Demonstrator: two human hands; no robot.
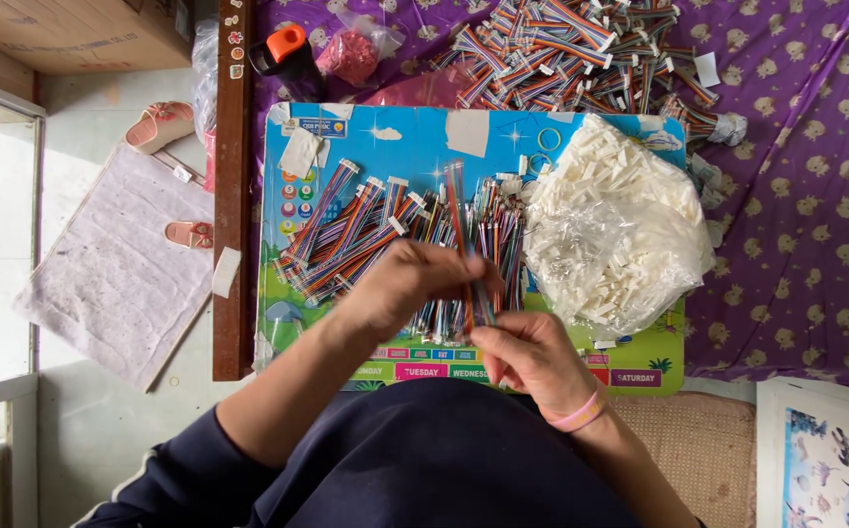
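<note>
Overhead view. A clear, crinkled plastic bag (618,230) of small white connector housings lies at the right of a blue, printed lap board (415,137), whose lower edge carries coloured rectangular labels. An orange-capped black bottle (286,54) stands above the board on purple patterned cloth (796,196). Heaps of striped ribbon cables (366,230) cover the board's middle. The left hand (415,284) and right hand (532,357) both pinch one thin multicoloured ribbon cable (459,225), held upright above the heap.
</note>
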